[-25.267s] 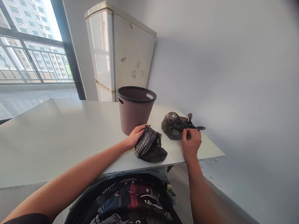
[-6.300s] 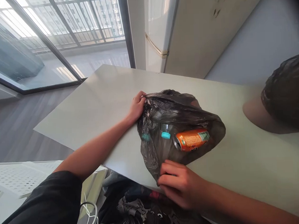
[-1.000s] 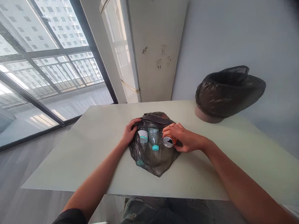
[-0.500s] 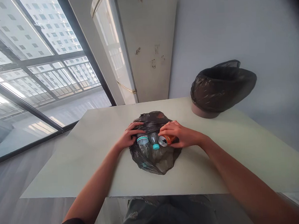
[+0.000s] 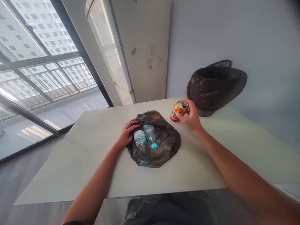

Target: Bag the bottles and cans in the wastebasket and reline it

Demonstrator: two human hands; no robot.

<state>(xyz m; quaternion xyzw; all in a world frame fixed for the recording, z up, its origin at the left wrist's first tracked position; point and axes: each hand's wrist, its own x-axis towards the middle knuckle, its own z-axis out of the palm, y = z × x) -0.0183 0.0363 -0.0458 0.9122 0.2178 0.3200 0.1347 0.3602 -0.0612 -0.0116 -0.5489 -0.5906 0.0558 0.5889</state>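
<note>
A black plastic bag (image 5: 168,143) lies spread on the table with its mouth facing me. Two clear plastic bottles show in the opening: a bottle with a white label (image 5: 140,135) on the left, and beside it a bottle with a turquoise cap (image 5: 151,137). My left hand (image 5: 125,137) holds the bag's left rim, fingers over the film. Out to the right of the bag, my right hand (image 5: 191,117) grips an orange drink can (image 5: 177,112) from its right side. The can is nearly upright, its opened top facing up. Something reddish shows dimly through the bag's far side.
A bin lined with a black bag (image 5: 213,90) stands at the table's back right, just beyond my right hand. The pale table (image 5: 68,161) has its front edge close to my lap. Behind it are a worn fridge (image 5: 142,34) and a wall; large windows (image 5: 40,63) are at left.
My right hand has lifted the orange can out of the bag's opening and carried it right and away from me, turning it upright. My left hand stays at the bag's rim.
</note>
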